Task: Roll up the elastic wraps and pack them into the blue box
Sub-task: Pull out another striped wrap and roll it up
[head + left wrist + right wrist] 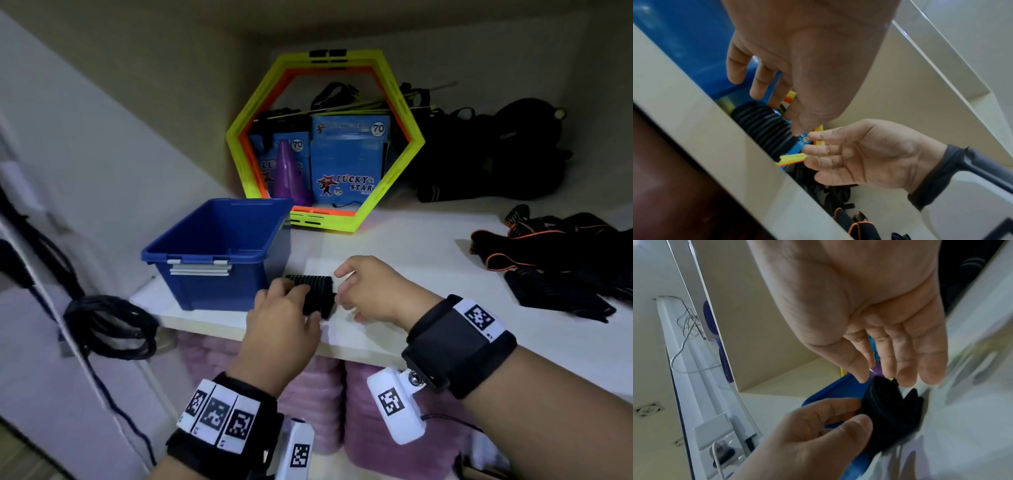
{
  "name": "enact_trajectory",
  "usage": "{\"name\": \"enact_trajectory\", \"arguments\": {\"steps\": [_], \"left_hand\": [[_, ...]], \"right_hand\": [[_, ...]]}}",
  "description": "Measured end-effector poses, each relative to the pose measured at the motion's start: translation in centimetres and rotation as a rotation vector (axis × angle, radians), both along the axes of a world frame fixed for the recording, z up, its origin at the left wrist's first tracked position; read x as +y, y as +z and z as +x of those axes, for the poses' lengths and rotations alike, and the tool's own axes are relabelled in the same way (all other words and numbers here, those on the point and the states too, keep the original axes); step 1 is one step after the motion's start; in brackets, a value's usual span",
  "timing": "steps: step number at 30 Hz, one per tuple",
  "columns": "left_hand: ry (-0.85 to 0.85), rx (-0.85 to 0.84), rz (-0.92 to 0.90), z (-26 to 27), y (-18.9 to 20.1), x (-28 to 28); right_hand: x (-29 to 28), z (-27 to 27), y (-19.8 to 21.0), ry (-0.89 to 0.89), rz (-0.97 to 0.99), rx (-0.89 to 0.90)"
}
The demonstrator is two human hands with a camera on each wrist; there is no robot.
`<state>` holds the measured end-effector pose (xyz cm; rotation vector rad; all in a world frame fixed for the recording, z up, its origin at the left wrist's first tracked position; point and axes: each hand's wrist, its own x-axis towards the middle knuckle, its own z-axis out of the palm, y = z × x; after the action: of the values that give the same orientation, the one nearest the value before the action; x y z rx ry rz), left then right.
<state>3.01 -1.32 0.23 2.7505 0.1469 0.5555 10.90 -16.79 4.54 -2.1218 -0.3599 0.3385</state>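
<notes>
The rolled elastic wrap (313,296), a black ribbed cylinder of stretchy fabric, is lying on its side on the white shelf (428,274), near the front edge and just right of the blue box (219,250). The left hand (286,322) is gripping the near end of the roll, thumb and curled fingers closing round it in the right wrist view. The right hand (368,291) is sitting at the roll's other end with its fingers nearly straight and relaxed, the fingertips (812,135) just touching or almost touching the fabric; it is grasping nothing. Both wrists are wearing black straps carrying white blocks printed with square black-and-white codes.

The blue box is a smooth plastic tub with a rolled rim and a white latch on its near wall, and its inside is showing nothing but bare blue plastic. To the right, loose black wraps (555,260), some edged with orange piping, are lying flat in a heap on the shelf.

Farther back, a yellow-green hexagonal frame (387,185) with an orange inner frame is leaning upright against the wall. Through it are showing a purple cone (289,174) and blue cartons (346,164) reading "LUCKY STAR" with a star figure and round "70" badges. More dark straps are piling up behind to the right.
</notes>
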Motion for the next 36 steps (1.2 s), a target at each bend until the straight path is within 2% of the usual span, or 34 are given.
{"name": "enact_trajectory", "arguments": {"steps": [4,9,14,19,24,27,29,33,36], "left_hand": [[-0.142,-0.044,0.015,1.7,2.4,-3.9],[-0.446,0.105,0.132,5.1,4.5,-12.6],[-0.681,0.237,0.260,8.9,5.5,-21.9],[-0.755,0.346,0.308,13.5,5.7,-28.7],[-0.656,0.441,0.401,15.8,4.9,-30.9],[-0.636,0.443,0.360,16.5,4.8,-31.1],[-0.643,0.407,0.247,16.7,5.4,-31.0],[-0.639,0.240,0.012,16.5,8.0,-30.5],[-0.630,0.165,-0.063,16.3,9.9,-29.7]], "right_hand": [[-5.2,0.4,0.6,-0.106,-0.017,-0.060],[-16.1,1.2,1.5,-0.317,-0.151,-0.096],[-29.1,0.8,2.4,-0.516,-0.384,-0.115],[-37.0,0.8,2.9,-0.629,-0.612,-0.131],[-40.1,2.0,1.8,-0.536,-0.794,-0.120],[-40.7,2.3,1.7,-0.575,-0.770,-0.181],[-41.0,2.6,1.8,-0.599,-0.721,-0.252],[-41.1,3.8,2.7,-0.635,-0.449,-0.304],[-40.4,4.7,3.9,-0.608,-0.330,-0.354]]}}
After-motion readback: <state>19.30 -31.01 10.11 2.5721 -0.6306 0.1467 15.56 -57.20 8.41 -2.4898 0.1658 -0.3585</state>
